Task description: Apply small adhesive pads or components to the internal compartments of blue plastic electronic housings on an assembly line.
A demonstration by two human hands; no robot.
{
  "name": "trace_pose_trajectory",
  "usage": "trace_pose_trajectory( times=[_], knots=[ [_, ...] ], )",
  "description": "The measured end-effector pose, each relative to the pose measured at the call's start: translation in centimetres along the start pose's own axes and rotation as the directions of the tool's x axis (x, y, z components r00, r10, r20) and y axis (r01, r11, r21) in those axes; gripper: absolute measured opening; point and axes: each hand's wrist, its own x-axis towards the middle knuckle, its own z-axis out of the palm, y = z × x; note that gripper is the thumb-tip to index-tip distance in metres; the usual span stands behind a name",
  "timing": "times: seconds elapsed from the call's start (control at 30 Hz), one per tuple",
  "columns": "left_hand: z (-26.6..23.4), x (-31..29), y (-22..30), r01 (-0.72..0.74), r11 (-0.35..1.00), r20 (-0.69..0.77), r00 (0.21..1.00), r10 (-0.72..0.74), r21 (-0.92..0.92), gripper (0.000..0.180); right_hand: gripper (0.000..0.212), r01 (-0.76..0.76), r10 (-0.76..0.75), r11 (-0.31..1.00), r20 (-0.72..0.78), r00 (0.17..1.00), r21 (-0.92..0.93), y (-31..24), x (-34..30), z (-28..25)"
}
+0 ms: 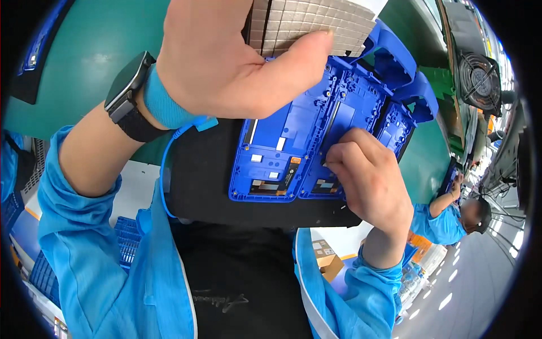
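My left hand (243,73), wearing a blue wrist strap (164,101) and a black watch (129,82), grips a sheet of small grey square pads (316,22), its thumb lying across the front. Below the sheet, several open blue plastic housings (288,124) lie side by side on a black mat (200,164). White patches and an orange-and-black flat cable (292,169) show inside the left one. My right hand (370,175) is pinched closed over the middle housing (344,113). Whatever is between its fingertips is too small to make out.
A blue cord (164,175) runs from the wrist strap over the mat's left edge. Curved blue parts (395,56) stand beyond the housings on the green bench (420,152). Farther right are a black fan (480,82) and another person in blue (440,223). A cardboard box (327,263) sits below.
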Motion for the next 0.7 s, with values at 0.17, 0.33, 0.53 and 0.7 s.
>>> trace_pose_trajectory(
  times=[0.17,0.33,0.53,0.7],
  knots=[
    [-0.3,-0.1,0.1,0.006,1.0,0.01,1.0,-0.006,0.005,0.064,0.018,-0.014,0.014,0.999,-0.012,1.0,-0.035,-0.6,-0.1,0.2],
    [-0.4,-0.4,0.3,0.022,1.0,0.021,1.0,-0.023,0.018,0.064,0.019,0.008,-0.034,0.992,-0.211,0.977,-0.124,-0.6,-0.6,1.2],
    [-0.5,-0.8,0.1,0.043,0.999,0.035,0.998,-0.044,0.022,0.065,0.02,-0.012,-0.002,0.998,-0.221,0.975,-0.064,-0.5,-1.4,1.5],
    [-0.6,-0.8,0.5,0.048,0.998,0.048,0.998,-0.049,0.028,0.065,0.022,-0.015,0.006,0.999,-0.199,0.98,-0.044,-0.4,-1.4,1.5]
  ],
)
